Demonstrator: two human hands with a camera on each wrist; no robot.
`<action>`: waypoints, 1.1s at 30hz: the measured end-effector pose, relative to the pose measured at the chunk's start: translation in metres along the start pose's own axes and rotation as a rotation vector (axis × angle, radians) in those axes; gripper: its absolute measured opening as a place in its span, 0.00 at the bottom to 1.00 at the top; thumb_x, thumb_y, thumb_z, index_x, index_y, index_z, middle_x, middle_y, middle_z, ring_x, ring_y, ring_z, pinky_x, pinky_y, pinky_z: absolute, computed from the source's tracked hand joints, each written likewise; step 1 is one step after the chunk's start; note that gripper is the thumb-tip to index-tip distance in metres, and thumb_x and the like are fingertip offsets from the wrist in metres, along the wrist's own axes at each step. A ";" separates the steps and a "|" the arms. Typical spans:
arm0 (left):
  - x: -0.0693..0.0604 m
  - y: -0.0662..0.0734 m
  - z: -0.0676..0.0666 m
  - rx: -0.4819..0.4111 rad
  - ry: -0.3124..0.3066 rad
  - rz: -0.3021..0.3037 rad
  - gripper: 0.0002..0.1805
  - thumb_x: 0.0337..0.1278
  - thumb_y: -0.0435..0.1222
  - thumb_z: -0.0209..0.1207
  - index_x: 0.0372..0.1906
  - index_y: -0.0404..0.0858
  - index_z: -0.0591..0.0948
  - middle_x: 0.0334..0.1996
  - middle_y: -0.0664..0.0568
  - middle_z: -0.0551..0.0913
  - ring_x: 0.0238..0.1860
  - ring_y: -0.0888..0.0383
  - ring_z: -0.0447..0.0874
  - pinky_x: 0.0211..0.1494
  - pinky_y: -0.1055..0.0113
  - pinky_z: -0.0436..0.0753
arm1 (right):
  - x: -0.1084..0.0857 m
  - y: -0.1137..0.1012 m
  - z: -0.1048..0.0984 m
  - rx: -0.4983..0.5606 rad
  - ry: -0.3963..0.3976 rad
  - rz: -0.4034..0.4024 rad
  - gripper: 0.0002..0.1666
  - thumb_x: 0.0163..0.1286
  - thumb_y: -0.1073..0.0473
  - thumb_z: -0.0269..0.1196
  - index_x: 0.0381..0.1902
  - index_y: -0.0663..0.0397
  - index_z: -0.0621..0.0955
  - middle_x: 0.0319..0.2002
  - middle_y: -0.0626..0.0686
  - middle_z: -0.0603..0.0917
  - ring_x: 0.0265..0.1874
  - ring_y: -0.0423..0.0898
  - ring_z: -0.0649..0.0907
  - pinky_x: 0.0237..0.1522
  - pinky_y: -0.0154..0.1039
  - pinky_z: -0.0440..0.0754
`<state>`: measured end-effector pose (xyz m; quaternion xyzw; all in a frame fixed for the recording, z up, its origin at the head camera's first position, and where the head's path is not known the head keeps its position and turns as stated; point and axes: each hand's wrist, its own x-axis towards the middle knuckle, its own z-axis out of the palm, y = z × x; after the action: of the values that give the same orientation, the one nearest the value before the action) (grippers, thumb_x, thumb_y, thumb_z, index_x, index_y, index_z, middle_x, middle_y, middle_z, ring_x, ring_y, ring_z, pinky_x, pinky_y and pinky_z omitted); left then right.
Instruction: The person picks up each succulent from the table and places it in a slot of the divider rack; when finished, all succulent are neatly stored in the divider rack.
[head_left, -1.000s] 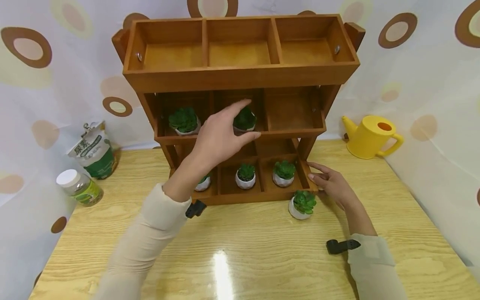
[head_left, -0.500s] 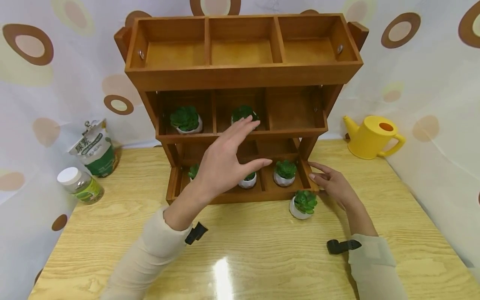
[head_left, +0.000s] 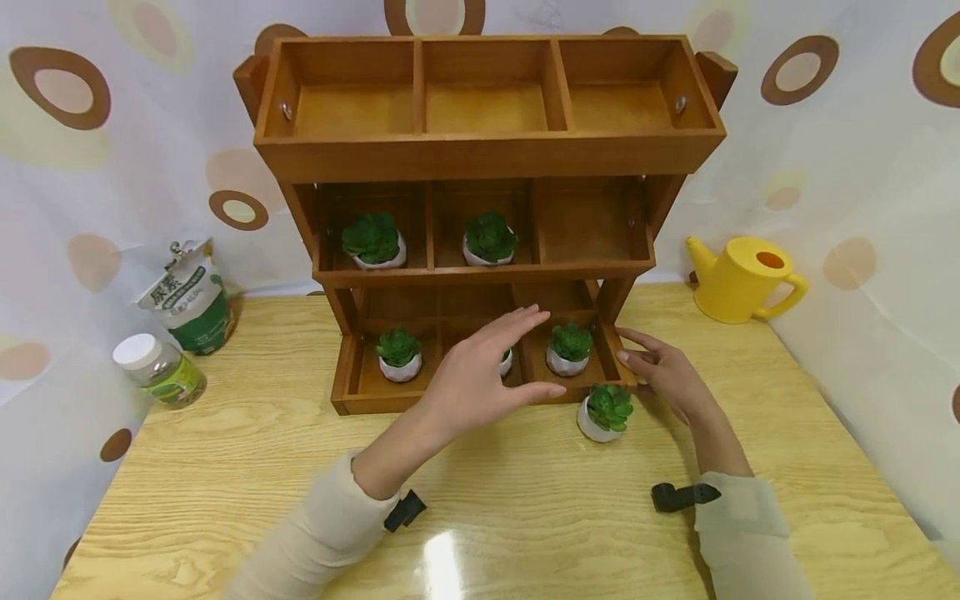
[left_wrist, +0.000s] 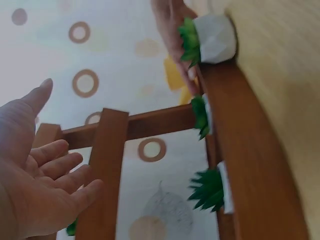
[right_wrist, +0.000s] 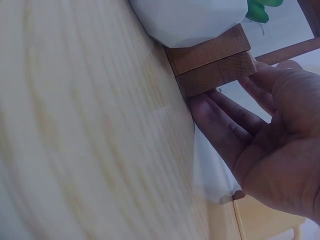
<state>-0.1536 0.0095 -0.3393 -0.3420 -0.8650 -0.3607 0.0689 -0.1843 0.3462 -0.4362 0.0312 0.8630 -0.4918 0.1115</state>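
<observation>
My left hand (head_left: pixel 476 387) hovers in front of the lowest tier of a brown wooden shelf (head_left: pixel 487 154), fingers and thumb spread, holding nothing. It partly hides the middle potted succulent (head_left: pixel 506 361) there. In the left wrist view, this hand (left_wrist: pixel 45 175) shows its spread fingers. My right hand (head_left: pixel 667 375) rests at the lowest tier's right end. In the right wrist view, its fairly straight fingers (right_wrist: pixel 225 120) touch the outer side and its thumb the upper edge. A potted succulent (head_left: pixel 603 411) in a white pot stands on the table, close by the shelf's front right corner.
More succulents sit in the lowest tier's left (head_left: pixel 399 354) and right (head_left: pixel 568 350) compartments, and in the middle tier's left (head_left: pixel 375 240) and centre (head_left: pixel 489 238). A yellow watering can (head_left: pixel 746 279) stands at right; a white-capped jar (head_left: pixel 160 371) and a clipped pouch (head_left: pixel 191 300) at left.
My left hand has drawn down and to the right, from in front of the middle-tier centre succulent to the lowest tier. That succulent now shows fully. My right hand has stayed in place.
</observation>
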 end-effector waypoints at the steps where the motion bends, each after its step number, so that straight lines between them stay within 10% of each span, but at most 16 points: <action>1: -0.001 -0.001 0.004 -0.018 -0.026 -0.012 0.46 0.52 0.57 0.72 0.75 0.50 0.69 0.76 0.56 0.69 0.74 0.55 0.69 0.69 0.54 0.77 | 0.000 0.000 0.000 -0.002 0.000 -0.001 0.39 0.78 0.39 0.55 0.81 0.39 0.59 0.73 0.65 0.70 0.71 0.63 0.72 0.52 0.34 0.80; 13: -0.004 -0.005 0.060 -0.135 -0.303 -0.124 0.45 0.56 0.60 0.67 0.78 0.57 0.65 0.72 0.56 0.74 0.70 0.54 0.75 0.69 0.56 0.78 | 0.000 0.001 0.001 -0.018 0.015 -0.015 0.39 0.77 0.38 0.55 0.81 0.38 0.60 0.72 0.66 0.72 0.70 0.65 0.73 0.63 0.58 0.78; 33: 0.008 -0.014 0.103 -0.155 -0.430 -0.192 0.41 0.59 0.56 0.68 0.74 0.47 0.71 0.68 0.57 0.78 0.66 0.58 0.79 0.67 0.64 0.78 | 0.000 0.002 0.003 0.076 -0.009 -0.027 0.38 0.78 0.43 0.56 0.81 0.42 0.60 0.73 0.69 0.67 0.70 0.66 0.71 0.46 0.39 0.88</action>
<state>-0.1553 0.0756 -0.4198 -0.3315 -0.8580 -0.3497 -0.1777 -0.1835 0.3443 -0.4391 0.0217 0.8435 -0.5257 0.1077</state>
